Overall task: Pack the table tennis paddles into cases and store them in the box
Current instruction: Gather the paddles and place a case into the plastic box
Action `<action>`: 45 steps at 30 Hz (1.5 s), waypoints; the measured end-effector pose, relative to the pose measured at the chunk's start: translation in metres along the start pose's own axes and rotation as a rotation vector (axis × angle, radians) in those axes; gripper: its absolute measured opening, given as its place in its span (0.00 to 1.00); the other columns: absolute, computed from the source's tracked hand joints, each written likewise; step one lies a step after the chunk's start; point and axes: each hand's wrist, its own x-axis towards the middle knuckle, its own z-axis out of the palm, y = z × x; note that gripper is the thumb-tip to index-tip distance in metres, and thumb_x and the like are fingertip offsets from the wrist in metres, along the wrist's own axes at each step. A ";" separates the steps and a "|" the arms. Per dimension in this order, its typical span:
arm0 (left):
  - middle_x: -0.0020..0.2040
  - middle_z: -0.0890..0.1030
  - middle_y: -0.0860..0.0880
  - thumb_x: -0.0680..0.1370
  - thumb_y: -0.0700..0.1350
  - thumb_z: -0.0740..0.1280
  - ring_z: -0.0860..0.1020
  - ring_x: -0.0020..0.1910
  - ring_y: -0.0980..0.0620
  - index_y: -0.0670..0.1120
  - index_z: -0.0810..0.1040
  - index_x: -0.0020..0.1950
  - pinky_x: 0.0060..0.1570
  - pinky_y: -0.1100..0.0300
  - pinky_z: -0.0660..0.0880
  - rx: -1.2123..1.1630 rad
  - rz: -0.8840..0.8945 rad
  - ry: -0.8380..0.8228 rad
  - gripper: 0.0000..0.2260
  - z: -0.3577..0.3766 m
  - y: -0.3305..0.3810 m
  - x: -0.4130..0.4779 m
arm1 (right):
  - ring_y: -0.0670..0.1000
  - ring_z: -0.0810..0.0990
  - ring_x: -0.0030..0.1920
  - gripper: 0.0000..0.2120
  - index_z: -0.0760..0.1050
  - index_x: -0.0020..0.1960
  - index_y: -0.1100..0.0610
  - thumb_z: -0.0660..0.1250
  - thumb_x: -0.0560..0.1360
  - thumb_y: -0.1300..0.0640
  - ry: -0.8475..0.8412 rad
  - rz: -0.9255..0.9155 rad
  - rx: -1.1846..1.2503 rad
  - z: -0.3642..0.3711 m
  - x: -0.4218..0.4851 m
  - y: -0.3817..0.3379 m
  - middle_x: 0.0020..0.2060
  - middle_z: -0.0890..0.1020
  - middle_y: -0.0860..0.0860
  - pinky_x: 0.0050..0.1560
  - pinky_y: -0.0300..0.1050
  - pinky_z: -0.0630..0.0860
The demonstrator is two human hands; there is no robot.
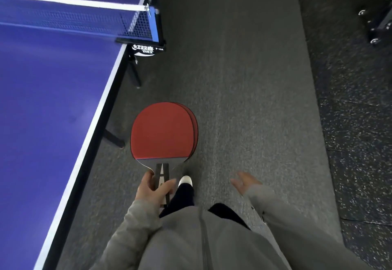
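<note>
While two stacked red paddles (161,130) are gripped in the left hand (151,191), short of the net post (158,30), the right hand (244,181) is held empty, fingers spread; casing and boxing are judged outstanding.

A blue table tennis table (42,100) with white edge lines stood at left, its net (74,19) clamped on. Grey carpet (244,79) adjoined dark speckled flooring (356,121) at right. A black wheeled unit (379,28) stood far right.

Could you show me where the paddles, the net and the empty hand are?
paddles (161,129), head view, on the top paddle's red rubber.
net (74,20), head view, on its blue mesh.
right hand (244,181), head view, on the middle of the hand.
</note>
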 end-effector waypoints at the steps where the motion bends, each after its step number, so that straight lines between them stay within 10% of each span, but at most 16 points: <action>1: 0.36 0.80 0.47 0.71 0.38 0.73 0.80 0.33 0.53 0.48 0.73 0.45 0.30 0.58 0.74 0.010 0.013 -0.006 0.10 0.003 0.015 0.014 | 0.57 0.62 0.73 0.26 0.56 0.76 0.53 0.53 0.81 0.45 0.019 -0.014 -0.002 -0.018 0.011 -0.012 0.75 0.61 0.55 0.70 0.49 0.60; 12: 0.34 0.79 0.46 0.72 0.35 0.71 0.78 0.33 0.54 0.46 0.73 0.44 0.29 0.69 0.73 0.076 0.037 -0.032 0.10 0.075 0.135 0.135 | 0.54 0.64 0.72 0.29 0.57 0.75 0.50 0.54 0.78 0.39 -0.021 0.133 0.072 -0.122 0.099 0.016 0.74 0.62 0.51 0.71 0.50 0.62; 20: 0.34 0.77 0.45 0.72 0.37 0.72 0.76 0.30 0.52 0.41 0.73 0.46 0.31 0.60 0.73 0.045 0.010 0.018 0.09 0.173 0.226 0.227 | 0.53 0.62 0.73 0.27 0.56 0.76 0.50 0.52 0.80 0.41 -0.017 0.148 -0.080 -0.269 0.189 0.024 0.74 0.62 0.50 0.70 0.50 0.60; 45: 0.34 0.80 0.44 0.52 0.57 0.74 0.79 0.35 0.46 0.45 0.73 0.42 0.32 0.54 0.74 -0.207 -0.026 0.248 0.25 0.194 0.454 0.500 | 0.54 0.60 0.74 0.26 0.51 0.77 0.51 0.51 0.81 0.45 -0.076 -0.069 -0.486 -0.586 0.448 -0.188 0.77 0.54 0.50 0.71 0.48 0.61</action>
